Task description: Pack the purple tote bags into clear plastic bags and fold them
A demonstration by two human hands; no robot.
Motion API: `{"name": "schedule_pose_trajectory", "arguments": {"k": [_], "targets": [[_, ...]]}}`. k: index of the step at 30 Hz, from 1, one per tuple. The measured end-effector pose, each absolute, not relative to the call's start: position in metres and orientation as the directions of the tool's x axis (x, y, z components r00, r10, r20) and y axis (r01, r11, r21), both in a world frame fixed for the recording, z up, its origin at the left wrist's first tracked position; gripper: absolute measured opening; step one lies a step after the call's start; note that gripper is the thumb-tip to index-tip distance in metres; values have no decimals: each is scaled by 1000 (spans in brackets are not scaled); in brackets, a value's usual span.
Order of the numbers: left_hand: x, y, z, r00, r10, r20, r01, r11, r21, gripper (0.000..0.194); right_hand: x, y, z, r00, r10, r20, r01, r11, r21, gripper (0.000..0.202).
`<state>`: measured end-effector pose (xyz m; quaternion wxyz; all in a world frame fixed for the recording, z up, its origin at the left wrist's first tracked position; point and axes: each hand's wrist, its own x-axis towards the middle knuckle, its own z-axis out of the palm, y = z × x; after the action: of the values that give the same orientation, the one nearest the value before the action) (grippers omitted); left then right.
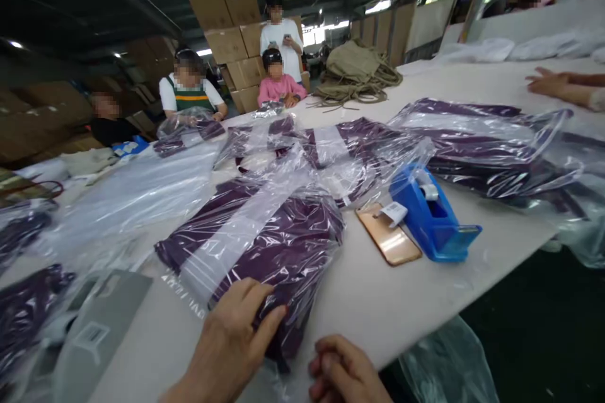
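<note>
A folded dark purple garment in a clear plastic bag [302,227] lies in front of me, with a pale strip down its middle. My left hand [231,334] rests on the bag's near edge, its thumb spread apart from the fingers. Just right of that edge, my right hand [347,368] is closed with curled fingers; whatever may be inside them is hidden. Beyond the right hand are a gold phone [390,236] with a small white tag on it and a blue tape dispenser [428,214].
More bagged purple garments [472,138] lie at the right and at the left edge. A grey dispenser-like object [101,327] stands at lower left, near flat clear plastic bags [142,182]. Several people are across the table, by a khaki cloth heap [359,66]. Another person's hands [558,85] are at right.
</note>
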<state>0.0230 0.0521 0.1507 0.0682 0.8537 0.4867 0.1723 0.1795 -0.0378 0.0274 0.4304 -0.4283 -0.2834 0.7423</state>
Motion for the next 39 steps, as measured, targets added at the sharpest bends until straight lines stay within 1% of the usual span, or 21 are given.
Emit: {"name": "schedule_pose_trajectory", "arguments": {"k": [1, 3, 4, 6, 8, 11, 13, 14, 16, 19, 24, 27, 29, 31, 34, 36, 39], "targets": [[22, 38, 146, 463, 843, 274, 804, -529, 271, 24, 178, -37, 31, -234, 871, -432, -425, -491, -761, 53], [23, 18, 136, 454, 821, 344, 824, -535, 188, 29, 172, -33, 41, -205, 852, -482, -449, -520, -727, 58], [26, 13, 131, 444, 819, 362, 842, -520, 143, 29, 169, -31, 46, -198, 848, -492, -461, -524, -716, 58], [33, 8, 123, 408, 842, 354, 880, -466, 94, 21, 161, -27, 55, -189, 846, -498, -498, -519, -694, 51], [40, 9, 122, 369, 887, 277, 908, -408, 95, 14, 156, -25, 59, -192, 850, -491, -550, -507, -663, 40], [50, 17, 131, 258, 964, 64, 956, -264, 124, 9, 153, -24, 61, -219, 842, -493, -639, -506, -579, 28], [55, 24, 140, 146, 984, -105, 979, -129, 156, 7, 152, -23, 62, -238, 831, -502, -683, -511, -523, 27], [56, 27, 145, 104, 980, -168, 983, -75, 169, 7, 152, -22, 63, -243, 830, -502, -700, -508, -502, 27], [59, 31, 154, 66, 973, -220, 984, -27, 178, 10, 152, -21, 65, -244, 838, -489, -726, -492, -480, 27], [59, 33, 164, 72, 978, -196, 982, -35, 183, 14, 153, -17, 68, -274, 857, -436, -769, -468, -436, 25], [55, 32, 175, 93, 988, -127, 968, -60, 243, 10, 151, -3, 62, -487, 806, -336, -791, -571, -223, 32], [51, 31, 179, 96, 993, -72, 946, -69, 318, 7, 145, 6, 59, -542, 776, -322, -793, -599, -110, 37], [50, 31, 183, 98, 994, -48, 930, -74, 359, 10, 139, 11, 61, -566, 765, -308, -792, -608, -52, 41], [50, 31, 187, 95, 995, -17, 928, -82, 364, 17, 133, 15, 66, -574, 767, -285, -797, -604, -19, 44], [50, 30, 192, 80, 995, 59, 939, -95, 330, 30, 124, 20, 73, -554, 786, -275, -819, -574, 8, 47], [50, 30, 196, 103, 989, 106, 943, -131, 306, 39, 120, 20, 76, -529, 806, -267, -838, -546, 12, 47], [47, 30, 202, 122, 989, 89, 930, -145, 338, 41, 118, 17, 78, -502, 841, -202, -859, -512, 0, 44]]}}
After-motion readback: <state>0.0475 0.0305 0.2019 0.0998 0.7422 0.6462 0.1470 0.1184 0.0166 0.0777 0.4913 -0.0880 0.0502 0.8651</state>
